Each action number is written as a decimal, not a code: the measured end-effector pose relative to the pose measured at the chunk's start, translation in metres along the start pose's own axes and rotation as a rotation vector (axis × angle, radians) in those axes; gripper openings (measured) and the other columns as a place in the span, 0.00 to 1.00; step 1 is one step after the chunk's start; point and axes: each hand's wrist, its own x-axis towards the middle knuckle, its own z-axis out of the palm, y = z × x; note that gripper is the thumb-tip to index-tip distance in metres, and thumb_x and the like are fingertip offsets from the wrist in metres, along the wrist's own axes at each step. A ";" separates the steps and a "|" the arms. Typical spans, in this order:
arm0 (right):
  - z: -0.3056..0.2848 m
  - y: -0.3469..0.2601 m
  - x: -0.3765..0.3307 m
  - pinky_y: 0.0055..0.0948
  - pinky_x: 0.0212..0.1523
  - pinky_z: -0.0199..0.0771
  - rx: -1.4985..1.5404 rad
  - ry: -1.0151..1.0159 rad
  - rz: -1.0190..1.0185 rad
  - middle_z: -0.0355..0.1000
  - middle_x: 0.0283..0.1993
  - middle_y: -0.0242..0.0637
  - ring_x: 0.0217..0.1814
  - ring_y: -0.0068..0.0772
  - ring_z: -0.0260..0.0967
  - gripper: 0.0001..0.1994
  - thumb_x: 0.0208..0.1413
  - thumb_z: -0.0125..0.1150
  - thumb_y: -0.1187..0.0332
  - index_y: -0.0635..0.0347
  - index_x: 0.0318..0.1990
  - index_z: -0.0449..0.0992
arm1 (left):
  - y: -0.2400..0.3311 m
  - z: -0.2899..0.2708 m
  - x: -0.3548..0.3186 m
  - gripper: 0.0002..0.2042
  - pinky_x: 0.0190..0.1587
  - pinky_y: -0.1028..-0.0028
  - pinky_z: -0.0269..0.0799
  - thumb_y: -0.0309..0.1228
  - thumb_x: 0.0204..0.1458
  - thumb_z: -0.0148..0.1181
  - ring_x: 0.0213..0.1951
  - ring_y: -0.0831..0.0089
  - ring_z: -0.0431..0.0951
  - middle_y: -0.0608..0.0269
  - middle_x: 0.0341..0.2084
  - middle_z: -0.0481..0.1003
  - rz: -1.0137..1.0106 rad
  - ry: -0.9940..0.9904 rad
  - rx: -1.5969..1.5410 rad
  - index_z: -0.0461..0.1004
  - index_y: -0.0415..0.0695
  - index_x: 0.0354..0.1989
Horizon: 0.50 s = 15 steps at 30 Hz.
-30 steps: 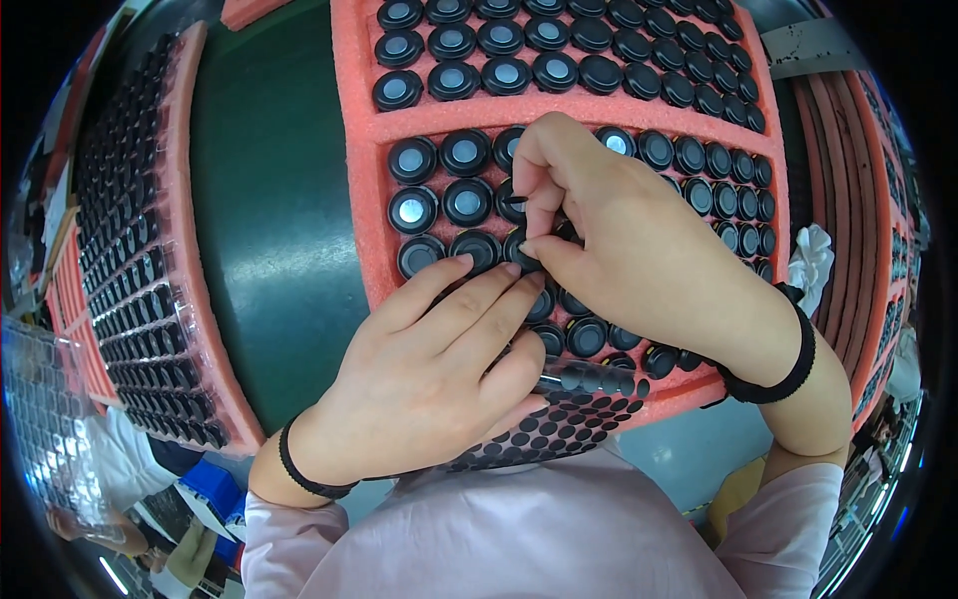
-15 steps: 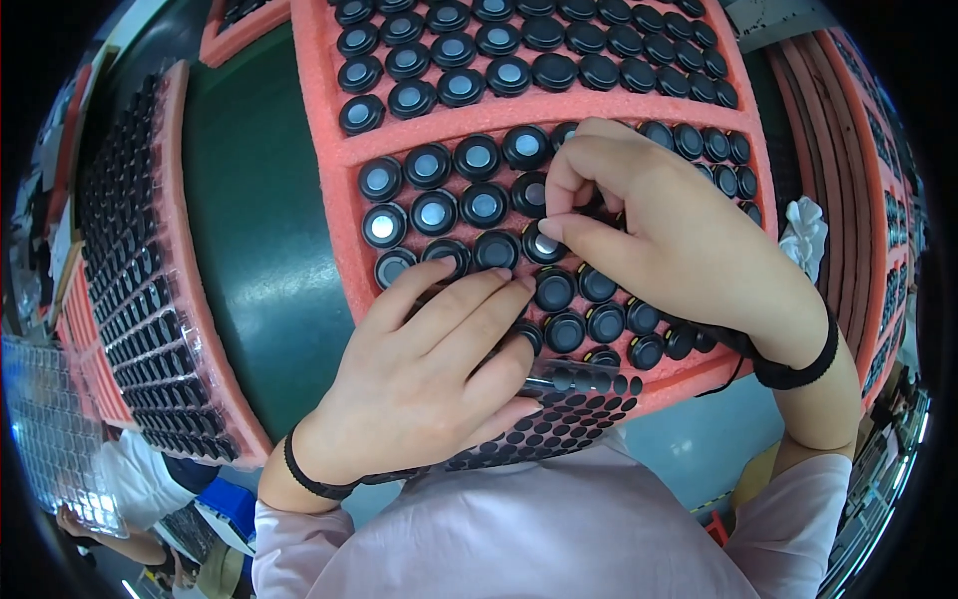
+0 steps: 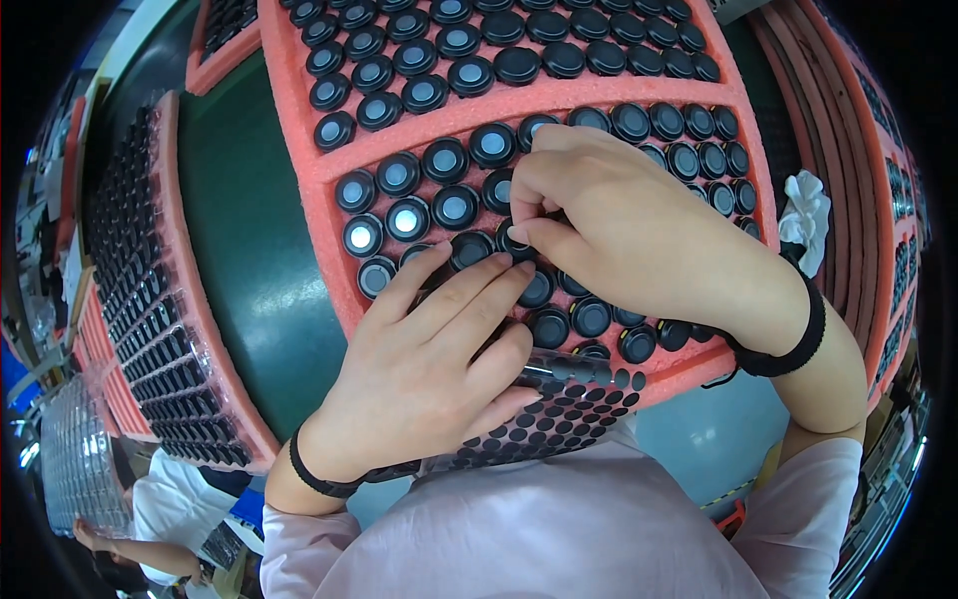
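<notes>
My left hand (image 3: 419,364) lies palm down over the near left of a pink foam tray (image 3: 344,290). Its longer fingertips rest on black round parts (image 3: 472,250). Its bent index finger and thumb grip a clear sheet with rows of black round dots (image 3: 559,409), which slopes toward my body. My right hand (image 3: 599,200) is closed in a pinch, thumb and index tip at a black round part (image 3: 511,240) just beyond the left fingertips. Whatever sits between those tips is hidden. Farther-left parts show pale grey round faces; several parts near my hands look dark on top.
A second tray section (image 3: 519,65) with similar parts adjoins at the far side. Left, across a green surface (image 3: 235,230), stands another pink tray (image 3: 190,299) of black parts. A crumpled white cloth (image 3: 803,220) and stacked foam (image 3: 848,200) lie right. A person (image 3: 180,509) is at lower left.
The trays have shifted slightly left in view. My right hand stays at the same part, whose shiny face is now mostly covered. The left hand has barely moved.
</notes>
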 end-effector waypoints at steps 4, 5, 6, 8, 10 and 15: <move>0.000 0.001 0.001 0.43 0.47 0.70 -0.016 -0.008 -0.016 0.69 0.37 0.42 0.45 0.48 0.69 0.05 0.55 0.64 0.74 0.64 0.34 0.74 | 0.001 0.000 0.001 0.20 0.65 0.48 0.64 0.49 0.49 0.67 0.59 0.53 0.77 0.52 0.55 0.77 -0.004 0.002 0.006 0.76 0.44 0.37; 0.000 0.001 0.001 0.43 0.48 0.70 -0.024 -0.012 -0.027 0.69 0.37 0.42 0.45 0.49 0.69 0.05 0.55 0.64 0.74 0.64 0.34 0.74 | 0.001 0.000 0.001 0.20 0.65 0.48 0.64 0.49 0.49 0.68 0.59 0.53 0.77 0.52 0.55 0.77 -0.005 0.000 0.005 0.76 0.44 0.38; 0.001 0.001 0.001 0.43 0.48 0.70 -0.023 -0.011 -0.027 0.69 0.37 0.42 0.45 0.49 0.69 0.05 0.55 0.64 0.74 0.64 0.34 0.74 | 0.001 0.000 0.001 0.20 0.65 0.48 0.65 0.49 0.48 0.68 0.58 0.53 0.77 0.52 0.55 0.77 -0.006 -0.002 0.005 0.76 0.44 0.38; 0.003 0.002 0.000 0.43 0.48 0.70 -0.022 0.016 -0.033 0.69 0.38 0.42 0.46 0.49 0.69 0.05 0.55 0.64 0.74 0.63 0.34 0.74 | 0.001 0.000 0.001 0.20 0.65 0.49 0.65 0.49 0.48 0.68 0.58 0.53 0.77 0.52 0.55 0.78 -0.005 0.002 -0.001 0.76 0.44 0.38; 0.004 0.002 0.000 0.43 0.48 0.70 -0.021 0.029 -0.037 0.69 0.38 0.43 0.46 0.50 0.69 0.05 0.55 0.64 0.74 0.63 0.34 0.74 | 0.001 0.000 0.001 0.20 0.65 0.49 0.65 0.48 0.48 0.69 0.58 0.53 0.77 0.52 0.54 0.78 -0.005 0.013 -0.014 0.76 0.44 0.38; 0.006 0.001 0.000 0.44 0.48 0.70 -0.022 0.029 -0.050 0.69 0.38 0.42 0.46 0.49 0.69 0.05 0.55 0.64 0.74 0.63 0.34 0.73 | 0.001 -0.002 0.000 0.20 0.65 0.49 0.65 0.47 0.47 0.69 0.58 0.53 0.77 0.51 0.54 0.78 -0.008 0.002 -0.022 0.76 0.44 0.39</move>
